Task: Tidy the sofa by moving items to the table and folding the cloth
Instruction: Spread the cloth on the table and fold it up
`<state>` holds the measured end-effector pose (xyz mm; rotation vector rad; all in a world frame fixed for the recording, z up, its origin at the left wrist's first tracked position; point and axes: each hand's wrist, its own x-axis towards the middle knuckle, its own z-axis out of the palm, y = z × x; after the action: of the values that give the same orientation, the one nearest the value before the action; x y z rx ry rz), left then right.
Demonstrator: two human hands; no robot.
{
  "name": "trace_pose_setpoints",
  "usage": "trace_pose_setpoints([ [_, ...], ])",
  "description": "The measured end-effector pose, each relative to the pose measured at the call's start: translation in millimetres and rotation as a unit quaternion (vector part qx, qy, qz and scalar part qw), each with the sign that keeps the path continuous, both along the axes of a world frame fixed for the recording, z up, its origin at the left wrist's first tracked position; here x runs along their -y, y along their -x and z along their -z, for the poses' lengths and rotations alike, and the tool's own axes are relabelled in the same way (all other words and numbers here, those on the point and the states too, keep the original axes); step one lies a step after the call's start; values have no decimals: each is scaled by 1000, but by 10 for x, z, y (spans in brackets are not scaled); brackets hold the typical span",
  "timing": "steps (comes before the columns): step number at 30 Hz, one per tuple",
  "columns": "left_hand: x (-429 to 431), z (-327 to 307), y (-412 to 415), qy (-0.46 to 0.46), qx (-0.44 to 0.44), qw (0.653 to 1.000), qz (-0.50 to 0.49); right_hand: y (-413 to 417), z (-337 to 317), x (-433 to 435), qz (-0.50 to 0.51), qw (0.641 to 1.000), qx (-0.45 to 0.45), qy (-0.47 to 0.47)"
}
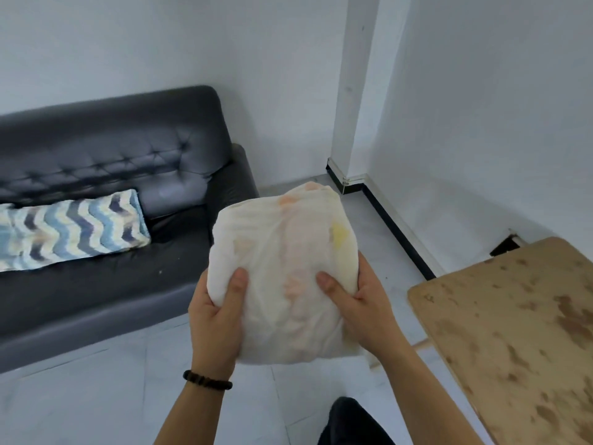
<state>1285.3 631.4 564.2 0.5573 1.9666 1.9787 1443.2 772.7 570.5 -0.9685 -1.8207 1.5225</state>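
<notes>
White folded cloth (282, 271) between left hand (215, 319) and right hand (362, 313).

Plain white painted walls (481, 107) meet a pale grey tiled floor (96, 396) along a low black skirting board (398, 232)

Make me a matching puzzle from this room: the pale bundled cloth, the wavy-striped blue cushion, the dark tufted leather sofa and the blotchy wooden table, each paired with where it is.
Things:
1. pale bundled cloth
2. wavy-striped blue cushion
3. dark tufted leather sofa
4. blotchy wooden table

Places:
A. lying on the sofa seat
B. standing at the right edge of view
C. gripped between the left hand and the right hand
D. backed against the white wall on the left

Pairs: 1-C, 2-A, 3-D, 4-B
</notes>
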Motion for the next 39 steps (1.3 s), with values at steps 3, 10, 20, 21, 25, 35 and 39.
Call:
trace_pose_setpoints([
  [3, -312, 81, 500, 5, 1, 1000, 0, 531, 113, -332, 5, 1000, -5, 8],
  [10, -1271, 170, 1995, 27, 5, 999, -23, 2133, 325, -1383, -29, 999, -3, 39],
  [20, -1749, 77, 4200, 30, 37, 990, -132, 4605, 212, -2083, -123, 989, 35, 72],
  [21, -1784, 137, 4416, 28, 47, 990, -134, 4823, 257, -2121, -129, 988, 44, 74],
  [25, -1989, 525, 5240, 53, 103, 987, -109, 5601, 503, -2271, -113, 987, 80, 86],
  [35, -3119, 1654, 6244, 172, 298, 938, -29, 6479, 1459, -3363, -62, 962, 221, 149],
  [39, -3682, 2278, 6426, 262, 296, 918, 11, 6680, 2123, -3917, -54, 947, 269, 165],
])
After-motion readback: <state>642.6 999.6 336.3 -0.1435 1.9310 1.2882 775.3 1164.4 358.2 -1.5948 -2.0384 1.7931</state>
